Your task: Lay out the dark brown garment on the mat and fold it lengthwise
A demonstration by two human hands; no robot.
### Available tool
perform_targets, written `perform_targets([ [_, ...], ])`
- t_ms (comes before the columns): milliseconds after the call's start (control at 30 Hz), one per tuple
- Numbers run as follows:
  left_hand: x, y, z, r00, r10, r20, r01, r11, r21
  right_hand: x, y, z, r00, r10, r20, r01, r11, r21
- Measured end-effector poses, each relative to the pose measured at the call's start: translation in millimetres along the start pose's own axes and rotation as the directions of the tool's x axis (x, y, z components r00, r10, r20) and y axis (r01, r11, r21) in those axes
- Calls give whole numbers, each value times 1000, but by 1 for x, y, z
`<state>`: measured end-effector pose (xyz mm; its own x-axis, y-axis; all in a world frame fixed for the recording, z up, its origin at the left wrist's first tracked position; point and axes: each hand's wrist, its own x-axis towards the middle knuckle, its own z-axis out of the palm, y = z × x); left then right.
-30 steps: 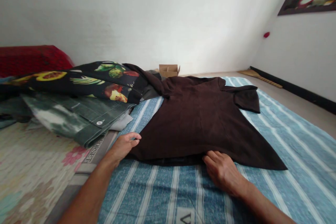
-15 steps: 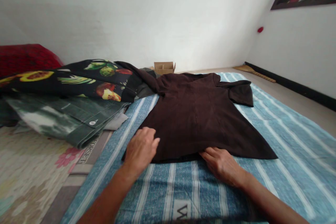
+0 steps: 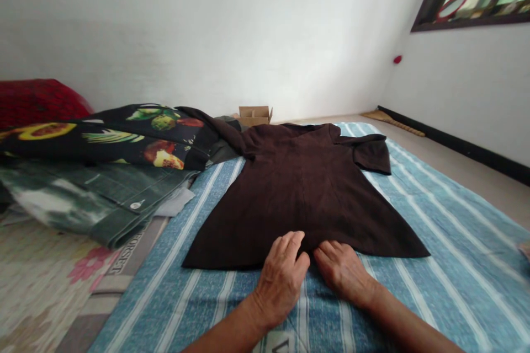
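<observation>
Dark brown, flared cloth garment [image 3: 302, 187] lies flat mid-frame on a blue-and-white striped fabric sheet [image 3: 430, 215], hem nearest the person, likely keeping that edge within reach. Left hand [image 3: 284, 267] at mid-hem, fingers loosely together, thumb apart; right hand [image 3: 342, 270] curls just beside it, perhaps steadying the cloth; fingertips hidden, cannot tell if pinching.

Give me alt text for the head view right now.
A left hand and right hand sit close together at the near edge of a brown garment spread on a blue striped sheet. Other clothes lie piled at left; a cardboard box sits by the wall.
</observation>
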<state>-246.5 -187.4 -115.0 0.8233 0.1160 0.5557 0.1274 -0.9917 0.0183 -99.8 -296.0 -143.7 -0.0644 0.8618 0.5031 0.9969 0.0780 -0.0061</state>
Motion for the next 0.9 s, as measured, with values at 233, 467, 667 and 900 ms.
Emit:
perform_targets([
  [233,2,2,9,998,-23,-60,28,997,79,0,-4,2,1000,3,-14,-4,1000,-18],
  [467,10,-3,23,996,23,-83,-16,997,82,5,-10,-2,998,36,-48,-36,999,19],
  [667,7,-1,26,992,84,-97,-79,995,60,2,-15,-2,999,40,-29,-40,999,11],
  [900,4,-4,27,986,85,-145,-72,993,88,2,-20,-4,995,89,-51,-89,996,18],
])
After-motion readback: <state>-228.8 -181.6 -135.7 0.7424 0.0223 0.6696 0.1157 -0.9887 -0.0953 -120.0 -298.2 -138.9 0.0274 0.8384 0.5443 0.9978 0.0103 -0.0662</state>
